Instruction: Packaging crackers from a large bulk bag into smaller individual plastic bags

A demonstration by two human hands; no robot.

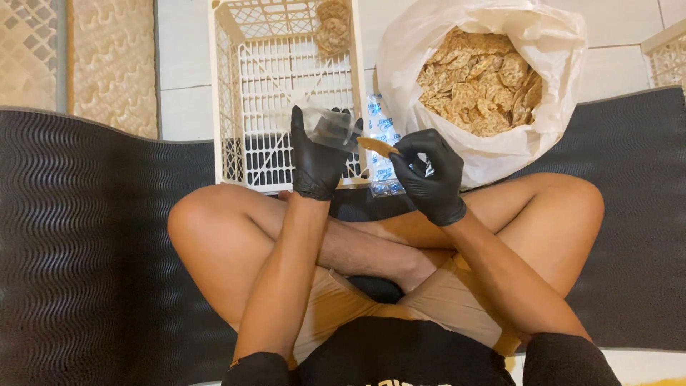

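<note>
At the centre of the frame the left hand (318, 161), in a black glove, grips a small clear bag (332, 127), fingers curled round its lower end and the mouth turned toward the right of the frame. Just beside it the right hand (429, 175), also gloved, pinches a flat brown cracker (377, 147) between thumb and fingertips; the cracker's far end sits at the bag's mouth, touching or nearly touching it. Behind the hands, in the upper middle, stands a white crate (236, 93) with a few packed crackers (332, 28) at its top edge. Between crate and sack lies a stack of clear bags (384, 136) with blue print. In the upper right a white sack (493, 154) lies open, full of loose crackers (482, 82). The person sits cross-legged on a dark ribbed mat (78, 236).
</note>
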